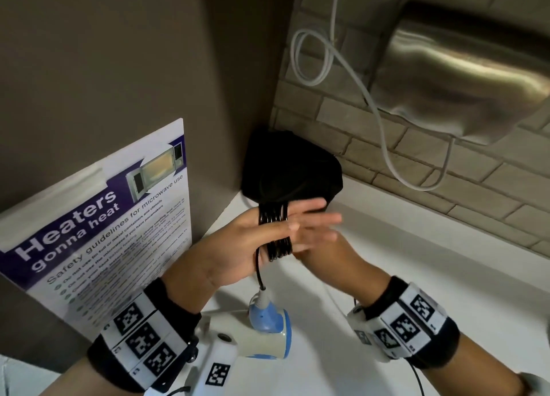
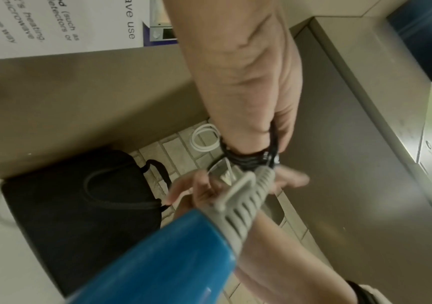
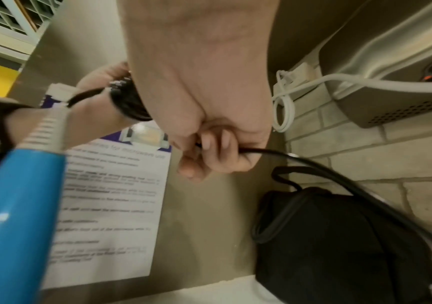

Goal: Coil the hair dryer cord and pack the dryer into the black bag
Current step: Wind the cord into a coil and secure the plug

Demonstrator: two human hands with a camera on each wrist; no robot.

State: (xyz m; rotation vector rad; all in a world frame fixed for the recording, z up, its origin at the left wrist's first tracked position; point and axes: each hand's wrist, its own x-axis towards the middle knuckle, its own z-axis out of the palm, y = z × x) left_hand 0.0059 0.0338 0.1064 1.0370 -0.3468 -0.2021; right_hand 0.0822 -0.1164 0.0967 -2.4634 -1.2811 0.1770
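Observation:
The black hair dryer cord [image 1: 275,232] is wound in several loops round my left hand [image 1: 247,241], whose fingers point straight out. In the left wrist view the thumb lies against the loops [image 2: 246,159]. The blue and cream hair dryer [image 1: 268,333] hangs below that hand by its cord, above the counter. My right hand [image 3: 217,152] is just behind the left and pinches a free length of cord that runs off over the black bag [image 3: 339,246]. The bag [image 1: 291,169] sits in the back corner of the counter. Whether it is open is not visible.
A white counter [image 1: 416,276] runs under my hands. A steel hand dryer [image 1: 461,68] hangs on the brick wall at the right, with a looped white cable [image 1: 312,59] beside it. A microwave safety poster [image 1: 104,232] is on the brown panel to the left.

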